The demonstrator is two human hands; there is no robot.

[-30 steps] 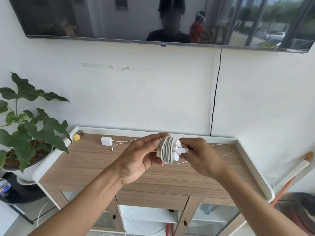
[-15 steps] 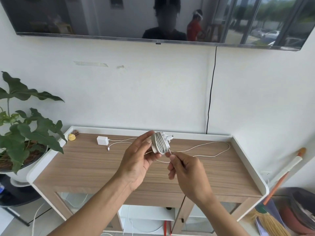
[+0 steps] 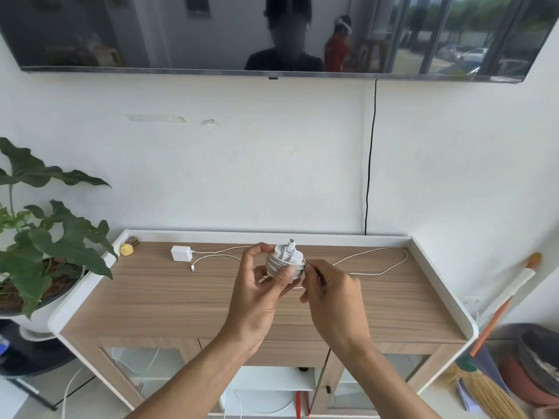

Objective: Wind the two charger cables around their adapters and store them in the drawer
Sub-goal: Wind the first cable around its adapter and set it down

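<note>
My left hand [image 3: 257,285] grips the white adapter [image 3: 284,261], cable coiled round its body, prongs pointing up. My right hand [image 3: 329,294] pinches the cable at the coil's right edge. A second adapter [image 3: 181,253] lies on the wooden cabinet top [image 3: 181,297], well apart.

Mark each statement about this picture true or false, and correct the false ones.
1. The left hand holds an adapter with cable wound round it. True.
2. The second adapter is wound too. False: it lies on the top with its own lead loose beside it.
3. The right hand rests flat on the top. False: its fingers pinch the cable right beside the held adapter.
4. A plant stands to the left of the cabinet. True.
</note>
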